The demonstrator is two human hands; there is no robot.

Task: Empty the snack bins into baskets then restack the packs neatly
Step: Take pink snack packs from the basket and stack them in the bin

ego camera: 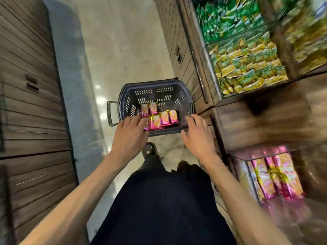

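Observation:
A dark plastic basket stands on the floor in front of me. Several pink and gold snack packs lie in its near half. My left hand hovers over the basket's near left rim, fingers spread and relaxed, fingertips at the packs. My right hand is over the near right rim, fingers loosely bent, holding nothing. At the lower right a wooden bin holds more pink and gold packs standing upright.
Wooden display bins on the right hold green packs and yellow-green packs. A wooden slatted cabinet lines the left. The glossy tiled aisle runs ahead. My dark trousers and shoe are below.

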